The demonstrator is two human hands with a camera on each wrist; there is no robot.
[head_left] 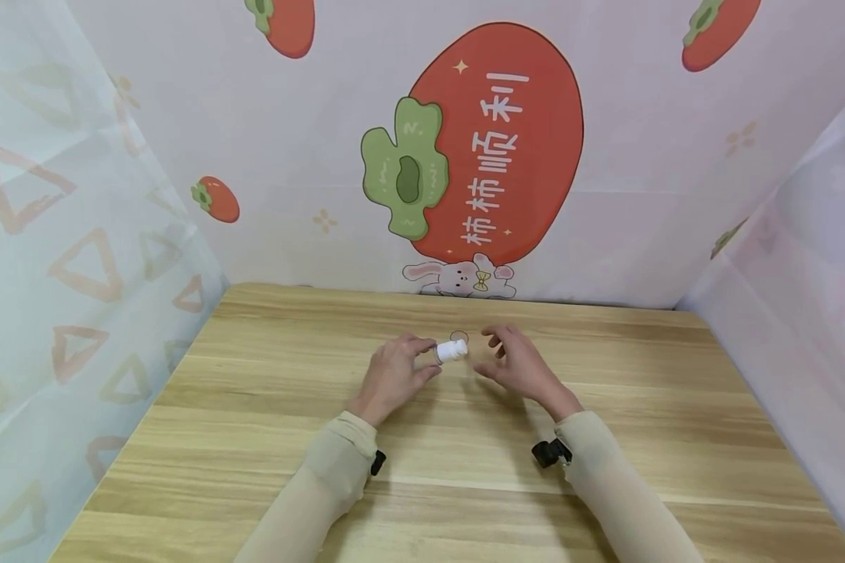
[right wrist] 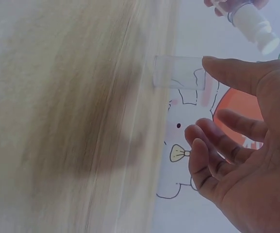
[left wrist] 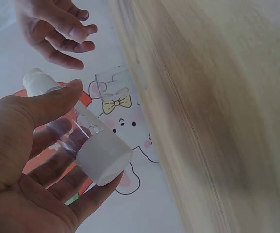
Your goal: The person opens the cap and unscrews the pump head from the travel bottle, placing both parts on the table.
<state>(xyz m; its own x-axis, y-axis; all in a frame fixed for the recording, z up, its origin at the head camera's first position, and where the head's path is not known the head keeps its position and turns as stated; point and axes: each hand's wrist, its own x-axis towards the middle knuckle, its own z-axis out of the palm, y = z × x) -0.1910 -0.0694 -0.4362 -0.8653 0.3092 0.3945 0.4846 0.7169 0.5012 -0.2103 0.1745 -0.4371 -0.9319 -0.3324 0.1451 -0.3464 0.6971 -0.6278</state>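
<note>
Bottle (head_left: 452, 350) held tilted in the left hand (head_left: 393, 374), between thumb and fingers, could slip, I judge, if that pinch slackens; a careless reach by the empty, loosely curved right hand (head_left: 519, 364) could topple the clear cap (right wrist: 181, 74). I see the bottle's narrow end facing the right hand, not touching.

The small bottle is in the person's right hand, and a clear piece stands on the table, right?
Not quite: the head view shows the small bottle in the person's left hand, not the right hand. The clear piece does stand on the table.
</note>
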